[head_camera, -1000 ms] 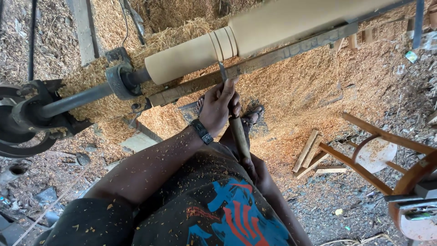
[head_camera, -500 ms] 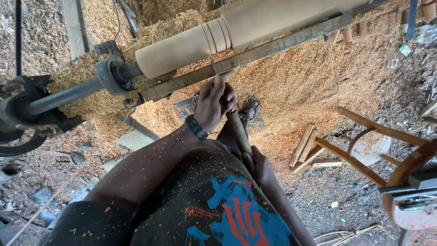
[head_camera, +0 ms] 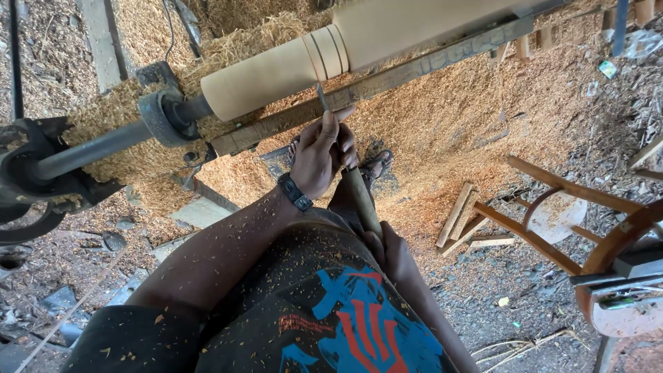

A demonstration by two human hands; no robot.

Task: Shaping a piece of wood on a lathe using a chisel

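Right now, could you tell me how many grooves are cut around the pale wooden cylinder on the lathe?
3, side by side around the wooden cylinder: one, the next, the last, just above the chisel tip. Others may lie beyond the frame.

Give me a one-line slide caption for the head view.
Left hand steadies a long-handled chisel on the tool rest against a pale wooden cylinder on a lathe; shavings below.

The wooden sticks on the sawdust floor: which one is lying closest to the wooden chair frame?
The short pale wooden stick lying flat just under the brown wooden chair frame; the other two lean together farther left.
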